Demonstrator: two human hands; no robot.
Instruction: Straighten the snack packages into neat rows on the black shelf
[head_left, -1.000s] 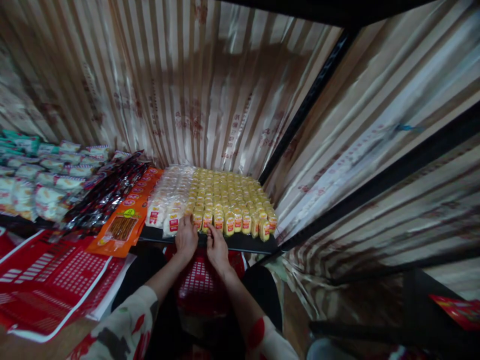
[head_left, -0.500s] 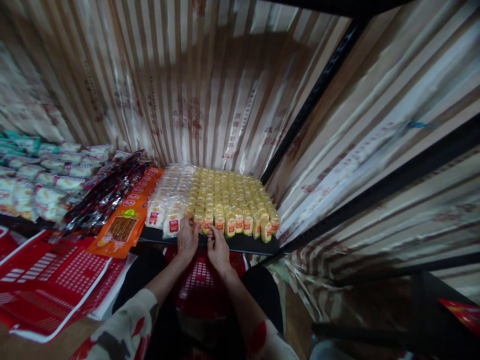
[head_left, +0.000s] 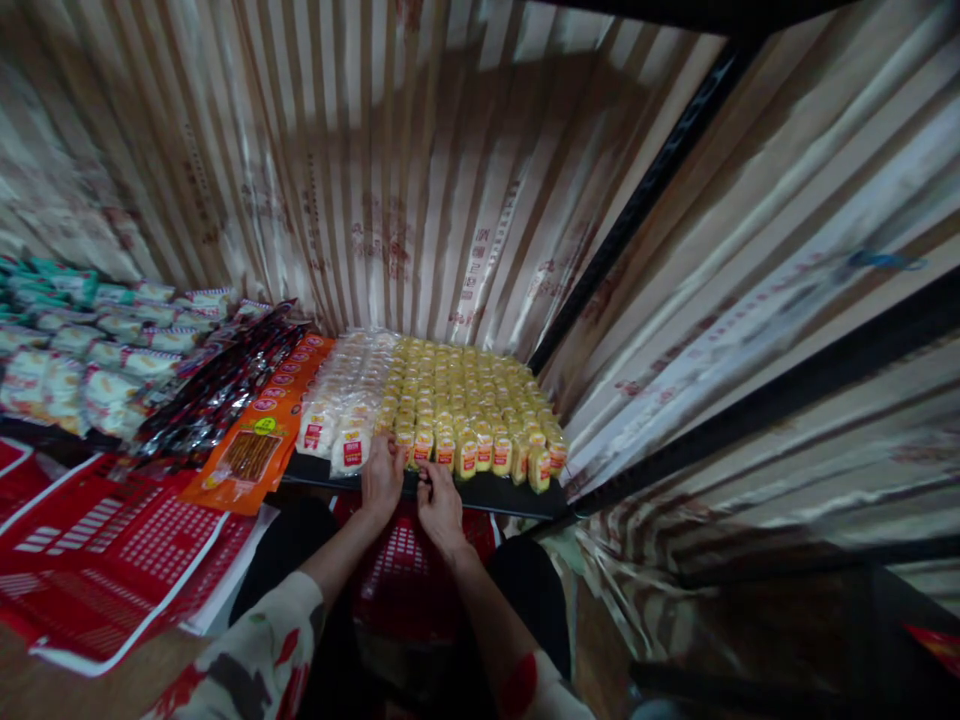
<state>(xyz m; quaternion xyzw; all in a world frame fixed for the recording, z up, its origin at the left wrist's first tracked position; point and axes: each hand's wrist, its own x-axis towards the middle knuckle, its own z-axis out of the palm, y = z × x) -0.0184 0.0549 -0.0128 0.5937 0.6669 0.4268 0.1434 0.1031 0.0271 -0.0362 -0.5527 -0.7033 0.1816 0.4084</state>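
Observation:
Rows of small yellow snack packets (head_left: 469, 400) with red labels stand packed together on a black shelf (head_left: 495, 495). My left hand (head_left: 384, 475) is at the front of the leftmost yellow rows, fingers bent against a packet there. Close beside it, my right hand (head_left: 440, 505) is closed, thumb and fingers drawn together just below the front packets. Whatever its fingertips may pinch is too small to make out. White clear-wrapped packets (head_left: 351, 445) with red labels line the shelf just left of my left hand.
Farther left lie an orange snack bag (head_left: 251, 455), dark shiny packets (head_left: 217, 385) and white packaged snacks (head_left: 112, 400). Red baskets (head_left: 127, 545) stand below the shelf, one between my knees. A black post (head_left: 637, 200) and striped plastic sheeting (head_left: 420, 170) bound the right and back.
The view has shifted slightly, so the shelf appears a little farther right. My right hand has dropped slightly away from the front packets; my left hand stays by the same rows.

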